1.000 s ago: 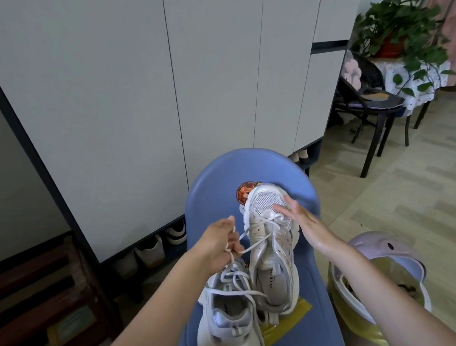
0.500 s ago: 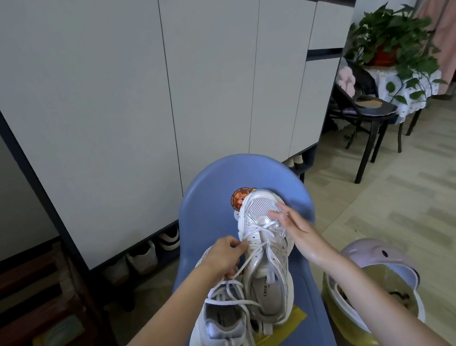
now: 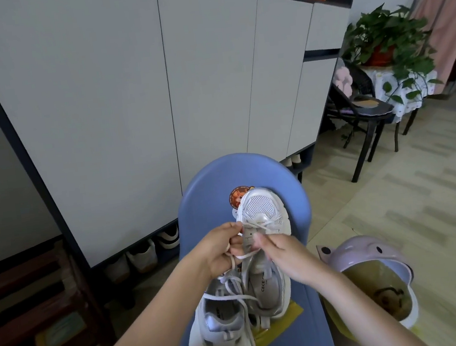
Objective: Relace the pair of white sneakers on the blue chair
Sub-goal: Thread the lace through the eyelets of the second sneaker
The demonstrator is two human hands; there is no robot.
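On the rounded blue plastic chair [image 3: 210, 203] we have both white mesh-and-leather sneakers, lying side by side with toes toward the backrest. From the head camera, the far white sneaker [image 3: 261, 217] leans its toe up against the backrest, just below a small round orange sticker [image 3: 237, 196], while the near white sneaker [image 3: 220, 332] lies flatter on the seat, heel toward us, touching its partner. The left hand [image 3: 220, 250] has its fingers curled tight, pinching a thin white shoelace [image 3: 247, 255] — the lace runs from that pinch across to the right hand [image 3: 286, 257], whose fingers are bent over the far sneaker's eyelet area and holding the lace there. Loose lace loops hang down over the near sneaker's opening. A flat yellow packet [image 3: 277, 327] lies on the seat under the shoes. Right of the chair stands a lilac plastic bin [image 3: 365, 250] with a yellowish liner — and behind it all, a tall pale grey cabinet [image 3: 126, 99] with shoes tucked beneath.
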